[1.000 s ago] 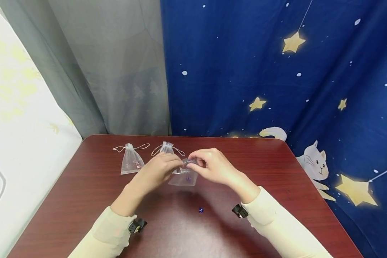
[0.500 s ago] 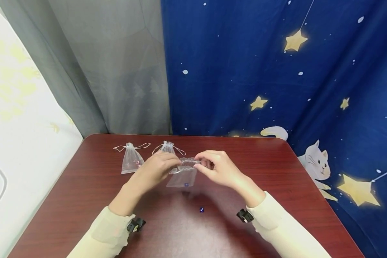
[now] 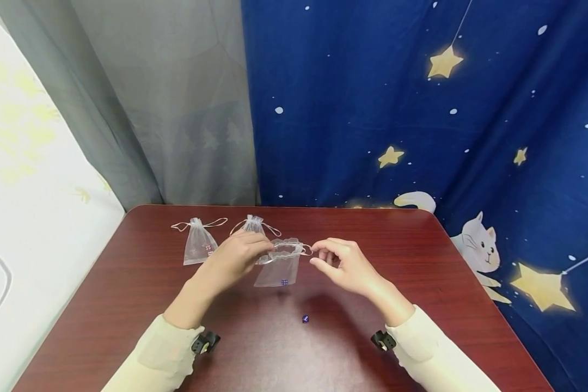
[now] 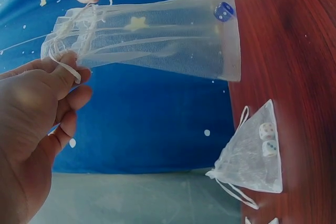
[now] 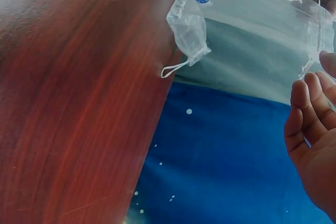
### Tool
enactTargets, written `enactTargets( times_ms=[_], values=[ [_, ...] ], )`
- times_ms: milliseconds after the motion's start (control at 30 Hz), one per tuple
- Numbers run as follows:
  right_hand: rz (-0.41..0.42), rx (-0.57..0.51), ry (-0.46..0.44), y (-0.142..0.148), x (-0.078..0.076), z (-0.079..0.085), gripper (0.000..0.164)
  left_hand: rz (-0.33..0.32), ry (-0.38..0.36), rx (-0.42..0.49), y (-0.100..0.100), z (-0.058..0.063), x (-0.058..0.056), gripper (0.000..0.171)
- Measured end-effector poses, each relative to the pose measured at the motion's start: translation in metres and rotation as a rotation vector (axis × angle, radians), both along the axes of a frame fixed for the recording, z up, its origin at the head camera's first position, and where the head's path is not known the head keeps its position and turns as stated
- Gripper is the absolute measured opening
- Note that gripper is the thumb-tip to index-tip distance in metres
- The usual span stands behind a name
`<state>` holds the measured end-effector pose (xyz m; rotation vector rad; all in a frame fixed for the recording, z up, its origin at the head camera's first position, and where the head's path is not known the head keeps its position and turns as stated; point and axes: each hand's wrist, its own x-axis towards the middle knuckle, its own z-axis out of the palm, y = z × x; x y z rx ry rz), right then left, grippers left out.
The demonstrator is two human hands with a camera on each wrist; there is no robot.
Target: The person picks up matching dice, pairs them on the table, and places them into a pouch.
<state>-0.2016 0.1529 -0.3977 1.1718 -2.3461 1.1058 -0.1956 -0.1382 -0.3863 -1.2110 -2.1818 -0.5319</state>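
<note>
A sheer white drawstring bag (image 3: 279, 271), its frilled mouth spread, hangs over the table with a blue die (image 3: 285, 282) at its bottom. My left hand (image 3: 242, 251) pinches the bag's mouth at its left side; in the left wrist view a cord loop lies over the fingertips (image 4: 67, 61). Just right of the mouth is my right hand (image 3: 348, 264), thumb and forefinger apart, its fingertips right at the cord loop (image 3: 306, 250). Another blue die (image 3: 305, 319) lies on the table in front of the bag.
A tied sheer bag (image 3: 198, 245) with red-spotted dice lies at the back left of the table (image 3: 372, 228). A second tied bag (image 3: 253, 223), holding two white dice in the left wrist view, lies behind my left hand. Curtains (image 3: 348, 109) hang beyond the table's back edge.
My right hand has moved right, off the bag's rim to its cord loop. The bag's mouth has spread wider, and the die inside has dropped to the bottom. My left hand keeps its grip.
</note>
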Motion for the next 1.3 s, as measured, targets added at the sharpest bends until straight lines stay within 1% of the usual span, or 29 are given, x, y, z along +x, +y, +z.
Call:
enactTargets(
  times_ms=[133,300,500,733,867,967,1133,1200,1300],
  values=[
    [-0.008,0.006,-0.003,0.005,0.0,-0.008,0.017,0.001,-0.003,-0.005,0.0,0.001,0.001,0.025],
    [-0.011,0.019,-0.016,0.008,0.003,-0.023,0.016,0.007,-0.008,-0.006,0.001,0.001,0.002,0.025],
    [-0.004,0.056,-0.031,0.007,0.007,-0.041,0.016,0.013,-0.007,-0.007,0.0,0.001,0.003,0.026],
    [0.0,0.102,-0.033,0.006,0.012,-0.058,0.015,0.012,-0.003,-0.006,-0.002,0.001,0.004,0.026],
    [-0.001,0.163,-0.054,0.005,0.015,-0.065,0.014,0.015,0.002,-0.003,-0.002,0.0,0.004,0.027],
    [0.011,0.236,-0.089,0.005,0.016,-0.071,0.016,0.013,-0.001,0.002,-0.003,0.0,0.003,0.027],
    [0.031,0.355,-0.188,0.004,0.018,-0.08,0.015,0.006,-0.007,0.007,-0.003,0.0,0.003,0.027],
    [0.04,0.383,-0.218,0.003,0.018,-0.083,0.014,0.005,-0.004,0.006,-0.003,0.0,0.003,0.027],
    [0.056,0.405,-0.23,0.002,0.019,-0.085,0.015,0.007,-0.003,0.006,-0.004,-0.001,0.002,0.027]
  ],
)
